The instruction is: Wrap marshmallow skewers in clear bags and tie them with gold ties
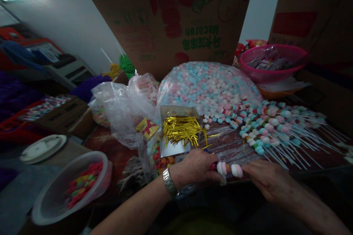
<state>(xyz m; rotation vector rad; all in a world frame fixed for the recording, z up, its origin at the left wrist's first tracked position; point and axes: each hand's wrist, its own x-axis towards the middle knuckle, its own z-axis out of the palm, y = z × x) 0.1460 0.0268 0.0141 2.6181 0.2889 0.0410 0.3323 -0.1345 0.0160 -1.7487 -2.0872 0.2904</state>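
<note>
Low over the table's front edge, a marshmallow skewer lies level between my two hands, showing pink-and-white marshmallows with an orange-brown piece between them. Its left end is closed in the fingers of my left hand, which wears a metal watch on the wrist. At the right end, the fingers of my right hand are pressed together on the skewer; their exact grip is partly hidden. Beyond my left hand, gold twist ties fill an open box. Finished skewers with white sticks are piled to the right.
A large clear bag of pastel marshmallows stands behind, before a tall cardboard box. At left is a translucent bowl of colourful candy rings. A pink basket stands at back right; crumpled plastic bags lie left of the ties.
</note>
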